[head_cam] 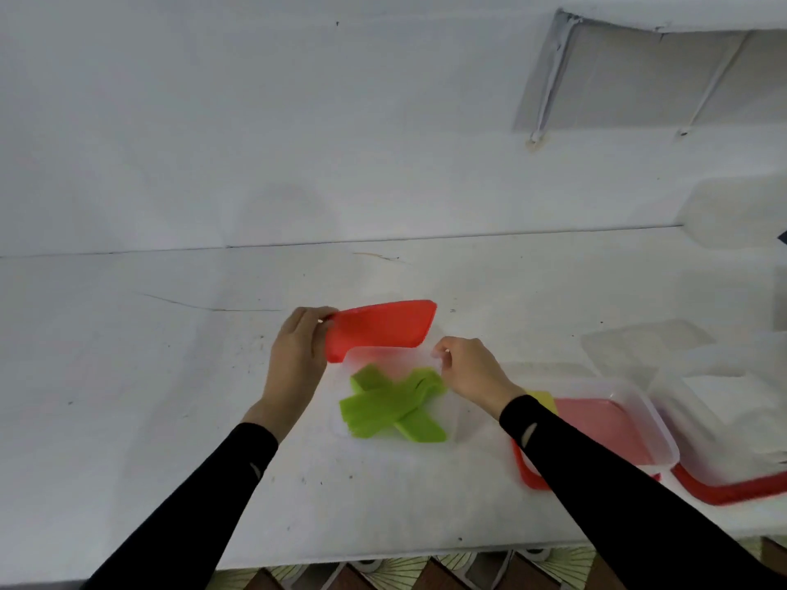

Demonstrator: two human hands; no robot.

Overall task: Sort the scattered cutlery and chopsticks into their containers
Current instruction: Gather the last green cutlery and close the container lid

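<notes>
A clear plastic container (451, 423) sits at the middle of the white table, with several green plastic cutlery pieces (392, 406) lying crossed inside it. My left hand (298, 359) grips the left end of a red lid (383, 325), which is tilted up over the container's far edge. My right hand (468, 368) pinches the container's far right rim. Both arms wear black sleeves.
To the right, a second clear container (647, 415) holds something pink and a yellow piece (543, 398), over a red lid (532, 479). Another clear container with a red lid (732, 491) lies at the far right. The table's near edge (383, 555) runs along the bottom.
</notes>
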